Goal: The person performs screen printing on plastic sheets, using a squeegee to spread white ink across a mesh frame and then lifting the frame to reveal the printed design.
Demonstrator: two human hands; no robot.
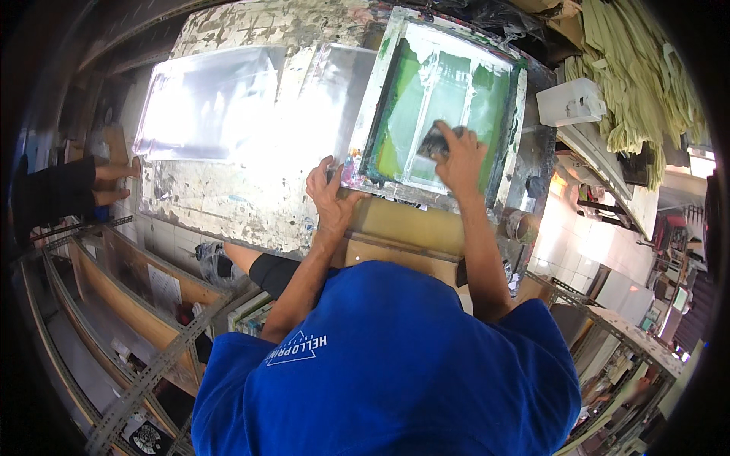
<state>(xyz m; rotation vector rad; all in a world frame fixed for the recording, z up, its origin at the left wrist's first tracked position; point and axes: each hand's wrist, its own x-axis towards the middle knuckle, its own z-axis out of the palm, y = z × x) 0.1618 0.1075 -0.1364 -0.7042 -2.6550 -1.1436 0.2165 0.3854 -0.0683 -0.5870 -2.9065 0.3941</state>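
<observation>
A screen-printing frame (pixel 519 129) with pale, ink-stained edges and a green mesh (pixel 411 83) lies at the far right of the worktable. White streaks and smears run down the mesh. My right hand (pixel 461 163) is closed round a small dark pad (pixel 435 142), pressed on the lower middle of the mesh; its exact kind is blurred. At the frame's near left corner rests my left hand (pixel 332 196), fingers spread and thumb along the near edge. A small dark patch shows between its fingers. Left of the frame lie shiny clear plastic sheets (pixel 209 102).
The paint-spattered worktable (pixel 205 197) reaches far left. A white plastic bin (pixel 572 102) and hanging pale yellow strips (pixel 639 68) are at right. Metal shelving with boards (pixel 137 296) stands near left. Another person's legs (pixel 114 173) show at the left edge.
</observation>
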